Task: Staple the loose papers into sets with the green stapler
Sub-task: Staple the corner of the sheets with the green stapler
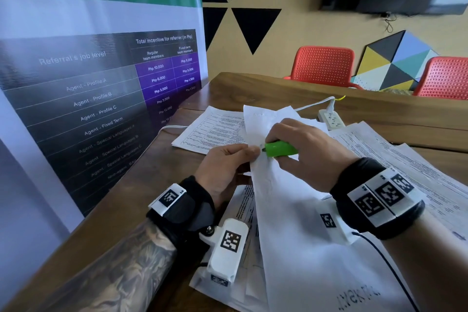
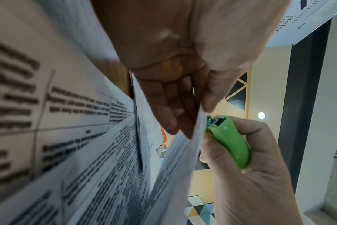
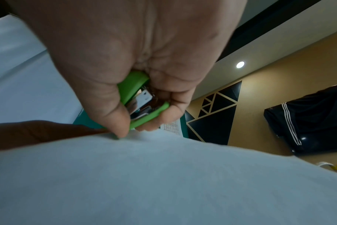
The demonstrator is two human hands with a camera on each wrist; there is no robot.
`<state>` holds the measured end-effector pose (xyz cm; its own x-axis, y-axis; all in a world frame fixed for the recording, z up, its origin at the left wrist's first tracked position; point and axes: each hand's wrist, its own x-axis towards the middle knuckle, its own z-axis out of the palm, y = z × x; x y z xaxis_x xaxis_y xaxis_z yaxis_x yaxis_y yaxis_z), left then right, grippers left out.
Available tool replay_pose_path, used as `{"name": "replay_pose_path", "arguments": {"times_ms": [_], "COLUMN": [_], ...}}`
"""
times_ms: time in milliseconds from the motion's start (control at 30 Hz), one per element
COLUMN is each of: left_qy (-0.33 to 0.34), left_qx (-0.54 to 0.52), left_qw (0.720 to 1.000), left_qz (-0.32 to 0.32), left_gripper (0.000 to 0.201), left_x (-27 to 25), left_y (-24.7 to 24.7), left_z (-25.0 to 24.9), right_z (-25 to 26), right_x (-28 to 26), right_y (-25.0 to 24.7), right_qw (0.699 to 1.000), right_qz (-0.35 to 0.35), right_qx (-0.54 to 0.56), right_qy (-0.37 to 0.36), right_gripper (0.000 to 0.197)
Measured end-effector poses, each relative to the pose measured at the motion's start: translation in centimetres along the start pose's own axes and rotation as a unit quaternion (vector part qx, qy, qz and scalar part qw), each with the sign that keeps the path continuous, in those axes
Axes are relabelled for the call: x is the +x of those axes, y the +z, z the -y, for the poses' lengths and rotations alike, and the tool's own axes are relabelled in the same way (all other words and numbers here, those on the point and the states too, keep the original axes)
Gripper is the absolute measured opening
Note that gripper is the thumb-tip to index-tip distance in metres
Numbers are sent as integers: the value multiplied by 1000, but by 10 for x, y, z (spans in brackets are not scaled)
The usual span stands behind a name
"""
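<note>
Wooden table (image 1: 253,88), centre frame: the left hand (image 1: 222,162) pinches the corner of a lifted paper set (image 1: 291,210), while just right of it the right hand (image 1: 304,144) clamps the green stapler (image 1: 281,148), long axis level, nose leftward at the sheets' edge. Loose papers (image 1: 410,159) crowd the right; bare wood lies beyond.

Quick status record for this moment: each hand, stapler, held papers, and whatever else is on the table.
left hand: pinches the edge of the held papers
right hand: grips the green stapler
stapler: nose at the paper edge beside the left fingertips; closed or not, cannot tell
held papers: lifted off the wooden table
other papers: printed sheets lying loose on the table
power strip: white, behind the papers
</note>
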<state>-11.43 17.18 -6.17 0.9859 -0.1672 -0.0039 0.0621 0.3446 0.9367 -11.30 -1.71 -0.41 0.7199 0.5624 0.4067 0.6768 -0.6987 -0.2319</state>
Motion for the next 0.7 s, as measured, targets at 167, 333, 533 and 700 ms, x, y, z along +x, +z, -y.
{"name": "replay_pose_path", "arguments": {"times_ms": [167,333,533,700], "left_qy": [2,20,30,18], "left_qx": [-2,27,59,28], "left_qw": [1000,999,998,999], "left_qz": [6,0,6,15], "left_gripper": [17,15,16,15], "left_x": [0,1,0,-2], "left_y": [1,1,2,3], "left_z": [1,2,-2,-5], "right_z": [0,3,7,5], "right_x": [-1,-2,-1,-1], "right_y": [0,-1,-1,-2], "right_qw": [999,998,997,997], "right_qz": [-20,-18,-10,-14], "right_qx": [21,21,50,64], "right_qy": [18,60,65,31], "right_gripper": [23,17,21,20]}}
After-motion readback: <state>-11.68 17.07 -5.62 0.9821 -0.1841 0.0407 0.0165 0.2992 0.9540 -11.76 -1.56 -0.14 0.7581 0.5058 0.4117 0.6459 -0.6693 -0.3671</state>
